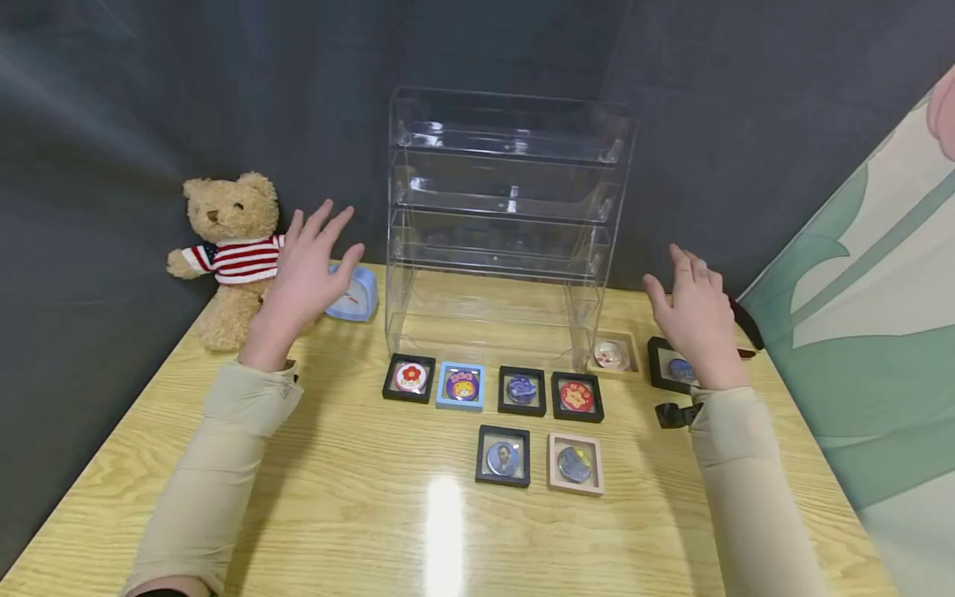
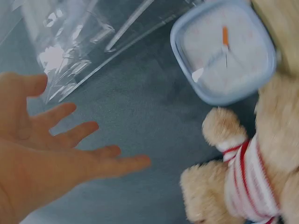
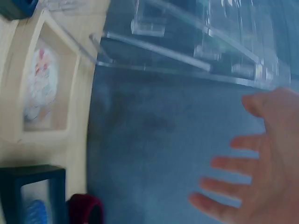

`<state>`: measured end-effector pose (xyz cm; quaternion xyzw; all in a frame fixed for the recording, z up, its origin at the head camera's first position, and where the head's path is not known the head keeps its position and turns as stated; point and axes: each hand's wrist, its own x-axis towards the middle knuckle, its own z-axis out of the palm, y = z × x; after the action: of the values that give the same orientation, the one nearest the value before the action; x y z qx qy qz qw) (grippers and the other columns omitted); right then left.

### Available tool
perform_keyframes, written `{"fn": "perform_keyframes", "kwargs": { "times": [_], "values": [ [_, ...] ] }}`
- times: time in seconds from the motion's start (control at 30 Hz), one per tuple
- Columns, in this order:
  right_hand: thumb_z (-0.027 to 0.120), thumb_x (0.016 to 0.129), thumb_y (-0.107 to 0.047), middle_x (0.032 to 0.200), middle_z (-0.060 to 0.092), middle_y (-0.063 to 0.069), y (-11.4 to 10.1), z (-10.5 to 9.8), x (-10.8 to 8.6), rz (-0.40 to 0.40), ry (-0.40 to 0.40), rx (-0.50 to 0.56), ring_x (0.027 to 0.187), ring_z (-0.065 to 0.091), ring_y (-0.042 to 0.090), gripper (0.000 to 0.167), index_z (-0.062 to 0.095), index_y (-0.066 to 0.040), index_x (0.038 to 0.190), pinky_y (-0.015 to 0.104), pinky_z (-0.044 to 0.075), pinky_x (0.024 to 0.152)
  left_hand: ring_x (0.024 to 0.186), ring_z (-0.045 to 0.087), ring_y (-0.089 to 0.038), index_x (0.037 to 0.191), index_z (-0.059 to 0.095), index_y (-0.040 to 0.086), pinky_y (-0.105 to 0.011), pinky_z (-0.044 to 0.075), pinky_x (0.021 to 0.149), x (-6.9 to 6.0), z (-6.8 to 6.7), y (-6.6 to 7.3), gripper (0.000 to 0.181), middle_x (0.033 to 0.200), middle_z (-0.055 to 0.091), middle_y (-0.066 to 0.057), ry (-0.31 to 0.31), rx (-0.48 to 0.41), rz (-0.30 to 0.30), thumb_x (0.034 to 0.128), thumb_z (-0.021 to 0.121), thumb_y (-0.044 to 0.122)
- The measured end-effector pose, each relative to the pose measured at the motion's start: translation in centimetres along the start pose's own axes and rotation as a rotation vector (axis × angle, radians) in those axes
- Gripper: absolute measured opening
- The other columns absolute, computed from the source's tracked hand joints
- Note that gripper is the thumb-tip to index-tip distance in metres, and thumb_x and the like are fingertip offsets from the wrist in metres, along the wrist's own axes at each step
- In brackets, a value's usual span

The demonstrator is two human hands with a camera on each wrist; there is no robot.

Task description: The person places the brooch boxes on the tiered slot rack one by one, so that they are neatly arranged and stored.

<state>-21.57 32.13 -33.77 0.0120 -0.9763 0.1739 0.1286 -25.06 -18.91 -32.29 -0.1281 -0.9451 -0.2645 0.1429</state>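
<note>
My left hand (image 1: 304,269) is raised with fingers spread, in front of a teddy bear (image 1: 242,261) in a striped shirt and a light blue clock (image 1: 354,297). It holds nothing. My right hand (image 1: 695,319), also bare and spread, hovers above a black frame (image 1: 660,365) with a blue badge at the right. Between the hands stands a clear acrylic display case (image 1: 501,207) with several tiers. In the right wrist view a wooden frame (image 3: 70,100) lies beside the case's foot, and my right hand (image 3: 266,163) is apart from both.
Several small framed badges lie before the case: a black one with a flower (image 1: 409,378), a blue one with a bear (image 1: 460,385), a pink-framed one (image 1: 575,464) nearest the front. A dark curtain (image 1: 507,41) hangs behind, a leaf-patterned cloth (image 1: 858,332) at right.
</note>
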Motion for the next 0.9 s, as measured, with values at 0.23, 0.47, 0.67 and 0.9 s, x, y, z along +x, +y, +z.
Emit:
{"fn": "perform_keyframes", "kwargs": {
  "times": [0.23, 0.47, 0.67, 0.9],
  "values": [
    [0.041, 0.118, -0.030, 0.155, 0.037, 0.043, 5.1, 0.8, -1.7, -0.118, -0.267, 0.208, 0.131, 0.047, 0.060, 0.065, 0.026, 0.015, 0.161, 0.076, 0.041, 0.106, 0.152, 0.035, -0.047, 0.168, 0.032, 0.005, -0.062, 0.029, 0.126, -1.5, 1.9, 0.1, 0.058, 0.172, 0.029, -0.022, 0.082, -0.396, 0.009, 0.1152, 0.046, 0.025],
    [0.051, 0.115, -0.026, 0.154, 0.041, 0.041, 9.6, 1.1, -3.6, -0.089, -0.286, 0.278, 0.131, 0.050, 0.061, 0.059, 0.038, 0.013, 0.157, 0.070, 0.049, 0.102, 0.162, 0.018, -0.033, 0.171, 0.019, 0.004, -0.051, 0.022, 0.132, -2.4, 4.7, 0.4, 0.060, 0.176, 0.020, -0.014, 0.052, -0.684, 0.004, 0.1166, 0.040, 0.017],
    [0.059, 0.112, -0.030, 0.163, 0.032, 0.036, 14.0, 0.4, -5.7, 0.045, -0.361, 0.322, 0.127, 0.054, 0.054, 0.071, 0.028, 0.006, 0.165, 0.028, 0.052, 0.084, 0.163, 0.013, -0.031, 0.171, 0.010, 0.001, -0.041, 0.018, 0.133, -2.1, 6.8, 1.0, 0.061, 0.178, 0.009, -0.016, -0.011, -0.781, 0.053, 0.1165, 0.037, 0.009],
    [0.067, 0.108, -0.022, 0.167, 0.029, 0.031, 16.6, 0.7, -7.7, 0.087, -0.494, 0.444, 0.111, 0.067, 0.012, 0.084, 0.015, -0.002, 0.171, 0.021, 0.057, 0.084, 0.161, 0.017, -0.035, 0.171, 0.012, 0.001, -0.038, 0.021, 0.132, -2.0, 9.0, 1.0, 0.060, 0.177, 0.013, -0.017, 0.010, -0.868, 0.076, 0.1142, 0.033, -0.001]
  ]
}}
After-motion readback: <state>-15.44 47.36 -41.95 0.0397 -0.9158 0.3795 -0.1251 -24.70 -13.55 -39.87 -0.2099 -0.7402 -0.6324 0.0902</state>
